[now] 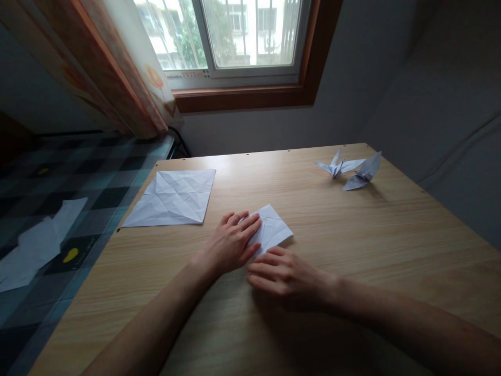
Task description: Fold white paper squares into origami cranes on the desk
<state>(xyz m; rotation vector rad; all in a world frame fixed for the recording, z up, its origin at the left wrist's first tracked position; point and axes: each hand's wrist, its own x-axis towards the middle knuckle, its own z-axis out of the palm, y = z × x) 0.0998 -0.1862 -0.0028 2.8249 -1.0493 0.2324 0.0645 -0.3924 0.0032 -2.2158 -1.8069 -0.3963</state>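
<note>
A small white sheet of folded paper (272, 227), roughly diamond-shaped with visible creases, lies flat on the wooden table. My left hand (237, 237) rests on its left part, palm down with the fingers stretched out. At the paper's near corner is my right hand (279, 274), its fingers curled and held together. The right thumb is hidden, and I cannot make out whether anything is between those fingers.
A larger creased paper sheet (176, 198) lies at the table's back left. Two folded paper cranes (335, 167) stand at the back right. Left of the wooden table (211, 334), white paper pieces (43, 240) lie on a checked cloth (23, 324). A window (250, 36) is behind.
</note>
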